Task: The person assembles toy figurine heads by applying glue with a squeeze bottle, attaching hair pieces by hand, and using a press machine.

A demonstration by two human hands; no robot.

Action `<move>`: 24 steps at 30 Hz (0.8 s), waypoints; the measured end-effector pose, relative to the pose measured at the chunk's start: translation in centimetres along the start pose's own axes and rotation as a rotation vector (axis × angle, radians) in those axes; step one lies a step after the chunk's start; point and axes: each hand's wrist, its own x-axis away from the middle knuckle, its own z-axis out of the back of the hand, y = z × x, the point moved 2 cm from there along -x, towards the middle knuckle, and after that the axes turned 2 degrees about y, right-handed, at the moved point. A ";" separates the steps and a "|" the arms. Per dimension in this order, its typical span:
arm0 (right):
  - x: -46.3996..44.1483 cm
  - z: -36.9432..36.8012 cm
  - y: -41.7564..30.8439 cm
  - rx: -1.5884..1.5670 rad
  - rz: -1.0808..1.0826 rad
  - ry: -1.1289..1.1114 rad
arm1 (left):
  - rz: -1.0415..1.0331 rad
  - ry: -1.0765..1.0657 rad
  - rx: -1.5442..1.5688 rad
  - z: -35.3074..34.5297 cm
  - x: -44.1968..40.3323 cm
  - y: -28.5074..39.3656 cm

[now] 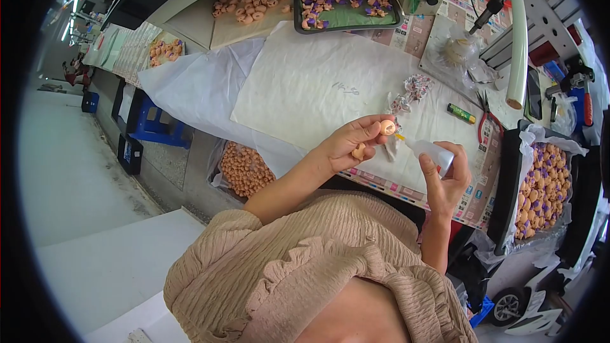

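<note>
Between the thumb and fingers of my left hand (349,144) is a small peach-coloured doll head (387,127), its hollow opening showing. A second small peach piece (359,151) is tucked lower in the same hand. My right hand (446,181) is wrapped round a white squeeze bottle (435,155). The bottle is tilted, and its yellow-tipped nozzle points at the doll head; whether they touch I cannot tell. Beneath both hands lies a white paper sheet (298,89) with handwriting on it. A crumpled patterned cloth (413,91) rests just beyond the hands.
A black tray (298,30) of peach and purple figures stands at the back, beside piled heads (251,0). At right are pliers (487,117), a green tube-shaped item (461,113), a bench press (508,32) and a lined bin of parts (543,190). A bag of heads (244,171) sits lower left.
</note>
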 end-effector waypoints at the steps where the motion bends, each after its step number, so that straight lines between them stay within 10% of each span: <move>1: 0.0 0.1 -0.2 -0.003 -0.018 -0.015 | -0.002 -0.001 0.000 0.0 0.0 0.0; 24: -1.4 -3.2 5.6 -0.236 -0.191 0.077 | -0.076 0.021 -0.020 0.9 0.9 1.2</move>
